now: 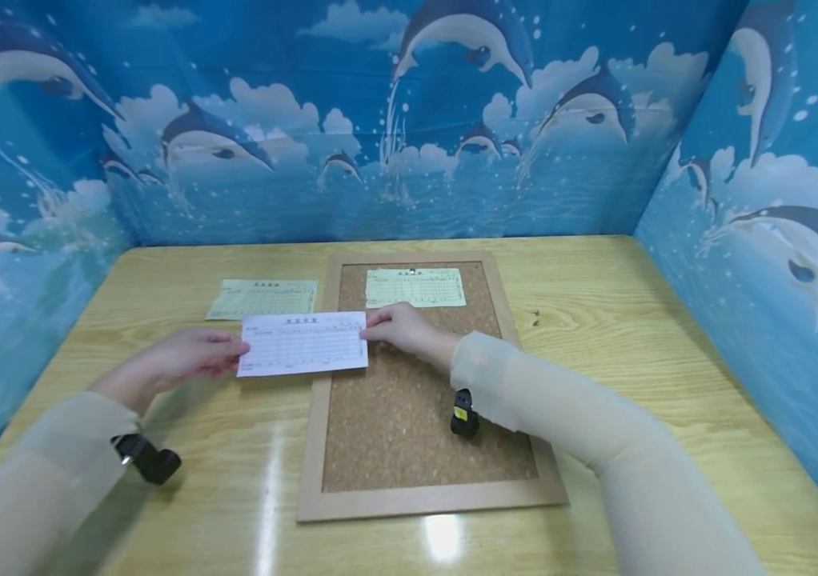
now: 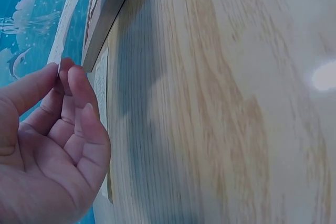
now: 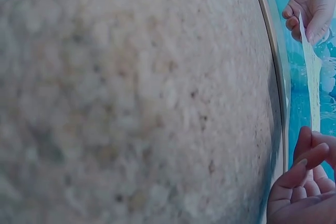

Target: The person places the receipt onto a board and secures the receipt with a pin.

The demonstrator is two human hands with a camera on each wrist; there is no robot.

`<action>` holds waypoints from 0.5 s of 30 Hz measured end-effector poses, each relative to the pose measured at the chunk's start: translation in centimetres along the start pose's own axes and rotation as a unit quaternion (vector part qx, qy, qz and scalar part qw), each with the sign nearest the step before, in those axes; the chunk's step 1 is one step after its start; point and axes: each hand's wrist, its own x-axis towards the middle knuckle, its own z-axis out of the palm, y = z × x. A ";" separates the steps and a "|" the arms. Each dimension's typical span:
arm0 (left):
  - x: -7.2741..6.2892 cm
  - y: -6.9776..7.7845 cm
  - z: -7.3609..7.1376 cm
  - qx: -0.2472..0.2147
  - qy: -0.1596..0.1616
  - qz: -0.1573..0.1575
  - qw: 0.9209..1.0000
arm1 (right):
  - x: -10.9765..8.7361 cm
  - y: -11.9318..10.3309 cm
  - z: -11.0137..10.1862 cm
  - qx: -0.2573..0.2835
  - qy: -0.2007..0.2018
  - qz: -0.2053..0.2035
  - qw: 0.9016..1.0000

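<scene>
A white printed form [image 1: 302,344] is held up in front of me, slightly tilted. My left hand [image 1: 193,356] pinches its left edge between thumb and fingers. At the other end, my right hand [image 1: 405,328] pinches the right edge, above the corkboard [image 1: 431,424]. From the left wrist, the form [image 2: 66,19] looks like a thin strip rising from the fingertips. The right wrist view shows it stretched between both hands. A pale green form [image 1: 416,290] lies at the top of the corkboard, with a small pin [image 1: 412,272] at its upper edge.
Another pale green form [image 1: 265,296] lies on the wooden table [image 1: 668,384], left of the corkboard and partly behind the white form. Two tiny dark pieces [image 1: 535,318] lie right of the board. A dolphin-print cloth [image 1: 380,192] walls the back and sides.
</scene>
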 end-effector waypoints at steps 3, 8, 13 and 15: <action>0.2 0.1 0.1 0.001 -0.001 0.003 1.000 | 0.0 0.1 -0.2 -0.002 0.002 0.001 1.000; 0.7 0.3 0.4 0.016 0.011 -0.006 1.000 | -0.1 0.3 -0.6 -0.003 0.001 0.005 1.000; 1.4 0.8 0.9 0.025 0.019 -0.010 0.999 | -0.3 0.6 -1.3 -0.014 0.009 0.012 1.000; 1.7 1.1 1.0 0.028 0.018 -0.003 0.999 | -0.4 0.7 -1.6 -0.008 0.010 0.015 1.000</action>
